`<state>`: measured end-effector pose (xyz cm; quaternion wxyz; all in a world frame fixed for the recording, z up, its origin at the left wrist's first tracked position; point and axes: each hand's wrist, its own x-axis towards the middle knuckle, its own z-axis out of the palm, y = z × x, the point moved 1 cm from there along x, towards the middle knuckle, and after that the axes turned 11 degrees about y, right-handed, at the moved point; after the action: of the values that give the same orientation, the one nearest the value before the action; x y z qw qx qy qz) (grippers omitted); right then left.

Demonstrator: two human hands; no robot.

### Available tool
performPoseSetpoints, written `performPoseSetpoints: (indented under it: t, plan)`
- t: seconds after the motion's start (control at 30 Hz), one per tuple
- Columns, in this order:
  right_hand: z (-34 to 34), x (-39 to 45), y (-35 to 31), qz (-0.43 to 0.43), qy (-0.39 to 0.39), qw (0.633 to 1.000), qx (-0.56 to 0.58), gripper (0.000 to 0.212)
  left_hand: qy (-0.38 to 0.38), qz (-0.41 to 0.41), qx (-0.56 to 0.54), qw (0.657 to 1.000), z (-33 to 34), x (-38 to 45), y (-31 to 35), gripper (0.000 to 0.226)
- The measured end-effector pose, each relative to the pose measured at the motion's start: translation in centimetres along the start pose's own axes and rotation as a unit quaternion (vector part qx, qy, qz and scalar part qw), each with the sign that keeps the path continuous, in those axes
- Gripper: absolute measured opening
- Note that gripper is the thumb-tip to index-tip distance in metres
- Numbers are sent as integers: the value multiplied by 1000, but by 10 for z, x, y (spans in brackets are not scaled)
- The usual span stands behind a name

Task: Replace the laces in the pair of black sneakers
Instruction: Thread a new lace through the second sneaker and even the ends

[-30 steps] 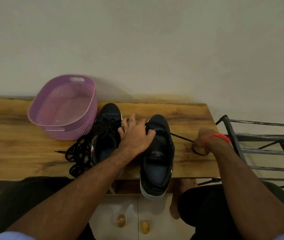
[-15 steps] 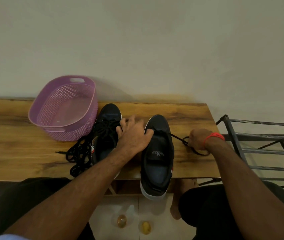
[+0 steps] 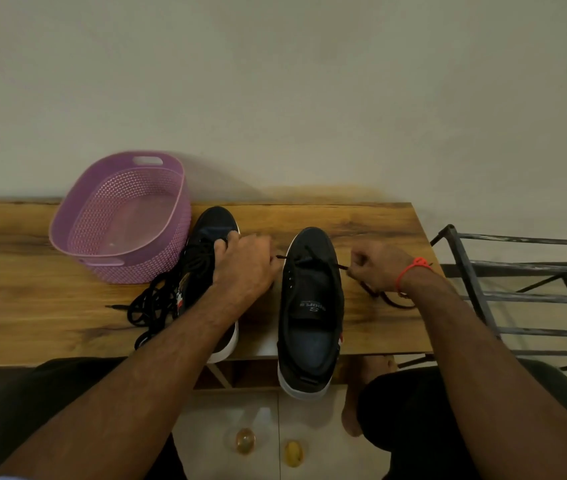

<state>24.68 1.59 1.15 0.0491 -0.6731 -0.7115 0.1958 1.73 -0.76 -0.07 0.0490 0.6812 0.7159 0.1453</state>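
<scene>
Two black sneakers stand on the wooden table (image 3: 33,299), toes toward the wall. The right sneaker (image 3: 311,306) is open, its heel hanging over the table's front edge. A black lace (image 3: 304,259) crosses its lowest eyelets near the toe. My left hand (image 3: 244,268) pinches the lace's left end beside the shoe. My right hand (image 3: 377,268) pinches the right end, and the slack loops on the table under my wrist. The left sneaker (image 3: 206,258) is partly hidden by my left forearm. A pile of loose black laces (image 3: 154,303) lies at its left.
A purple perforated basket (image 3: 119,216) sits empty on the table at the back left, against the wall. A dark metal rack (image 3: 517,296) stands just right of the table. My knees are below the front edge, with tiled floor between them.
My left hand slid off the right sneaker's toe to its left side and took the lace end. My right hand moved left, closer to the shoe, shortening the stretched lace.
</scene>
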Motion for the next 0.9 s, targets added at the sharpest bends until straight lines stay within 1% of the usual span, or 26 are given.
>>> performPoseSetpoints:
  t: [0.07,0.13,0.27,0.33,0.4,0.47,0.53,0.6,0.63,0.77,0.9]
  plan:
    - [-8,1,11,44,-14,998,-36,8,12,-11,24,1000,-3,4,-6,19]
    - [-15,0,18,76,-19,996,-34,7,7,-16,29,999,-4,5,-9,24]
    - [-13,1,16,93,-28,995,-22,4,-3,-15,29,999,0,5,-9,26]
    - [-10,1,14,73,-31,997,-12,6,-13,-5,28,1000,0,5,-10,24]
    - [-6,2,11,44,-47,998,26,18,-28,20,16,999,1,3,-9,28]
    - [-2,1,3,10,-51,997,51,26,-31,56,-1,998,3,-2,-5,32]
    - [6,3,-5,-32,-6,999,22,33,-14,91,10,996,5,-6,2,26]
    - [13,3,-11,-64,41,997,-22,40,1,101,26,995,6,-6,5,20]
    - [15,2,-15,-73,52,995,-34,38,6,99,26,995,7,-5,6,18]
    - [15,0,-20,-88,69,993,-33,16,10,97,23,995,4,-4,6,20]
    - [12,3,-19,-78,55,995,-5,10,9,96,55,994,4,-3,7,28]
